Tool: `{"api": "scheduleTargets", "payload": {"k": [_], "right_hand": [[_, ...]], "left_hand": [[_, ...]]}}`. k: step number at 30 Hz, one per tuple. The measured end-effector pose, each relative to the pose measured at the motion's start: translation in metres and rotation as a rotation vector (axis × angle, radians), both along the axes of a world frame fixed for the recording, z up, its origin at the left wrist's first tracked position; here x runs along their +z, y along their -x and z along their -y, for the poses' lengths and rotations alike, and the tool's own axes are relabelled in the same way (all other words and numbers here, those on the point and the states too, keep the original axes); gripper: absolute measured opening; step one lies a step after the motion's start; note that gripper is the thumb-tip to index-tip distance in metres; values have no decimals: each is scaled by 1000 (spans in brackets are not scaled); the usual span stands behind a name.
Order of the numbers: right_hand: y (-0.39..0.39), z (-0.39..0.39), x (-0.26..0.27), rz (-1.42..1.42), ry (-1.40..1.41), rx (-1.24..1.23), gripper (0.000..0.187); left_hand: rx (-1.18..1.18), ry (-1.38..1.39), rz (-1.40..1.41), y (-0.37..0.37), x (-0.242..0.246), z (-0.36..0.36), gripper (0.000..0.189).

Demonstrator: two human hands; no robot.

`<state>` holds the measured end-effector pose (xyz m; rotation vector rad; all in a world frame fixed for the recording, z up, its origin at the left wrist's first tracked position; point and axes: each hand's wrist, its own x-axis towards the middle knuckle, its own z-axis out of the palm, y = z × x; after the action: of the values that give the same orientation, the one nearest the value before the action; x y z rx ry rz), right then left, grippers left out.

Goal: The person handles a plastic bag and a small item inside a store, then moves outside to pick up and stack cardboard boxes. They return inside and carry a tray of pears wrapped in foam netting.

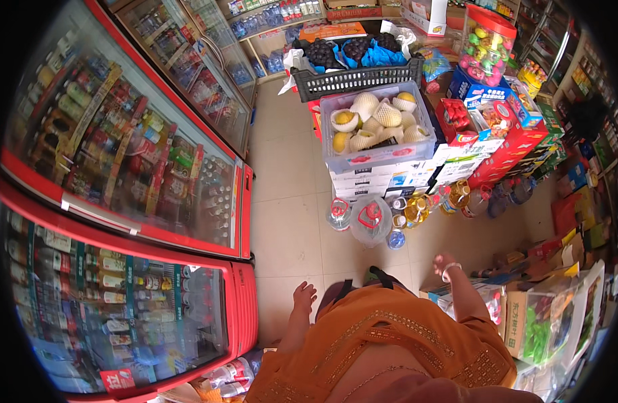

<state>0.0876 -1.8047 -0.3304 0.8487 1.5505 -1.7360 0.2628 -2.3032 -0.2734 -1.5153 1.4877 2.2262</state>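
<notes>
My left hand (304,296) hangs beside my body above the tiled floor, its fingers apart and nothing in it. On the other side my right hand (443,264), with a light band at the wrist, is raised a little with curled fingers; whether it holds something small cannot be made out. Ahead stands a plastic crate (378,162) of yellow fruit in foam nets (388,114), on stacked cartons. Behind it a black basket (357,76) holds dark grapes (323,54) with blue wrapping. Neither hand touches these.
Red-framed glass-door fridges (243,302) line the left side. Large water bottles (372,221) and oil bottles (416,210) stand on the floor before the cartons. A tub of wrapped candies (485,48) tops boxes at the back right. More cartons (515,315) stand close on my right.
</notes>
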Motion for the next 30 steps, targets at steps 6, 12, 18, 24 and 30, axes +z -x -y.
{"api": "scheduleTargets", "payload": {"k": [6, 12, 18, 24, 30], "right_hand": [[188, 48, 122, -455, -5, -132, 7], [301, 43, 150, -920, -618, -56, 25], [369, 74, 188, -858, -804, 40, 34], [403, 130, 217, -848, -1187, 235, 32], [402, 131, 220, -780, -1088, 191, 28]], "left_hand": [[-93, 40, -35, 123, 22, 25, 56], [-219, 52, -256, 321, 63, 42, 55], [-370, 317, -480, 469, 73, 27, 47], [-487, 466, -525, 516, 67, 34, 36], [-416, 232, -579, 536, 65, 36, 40]]}}
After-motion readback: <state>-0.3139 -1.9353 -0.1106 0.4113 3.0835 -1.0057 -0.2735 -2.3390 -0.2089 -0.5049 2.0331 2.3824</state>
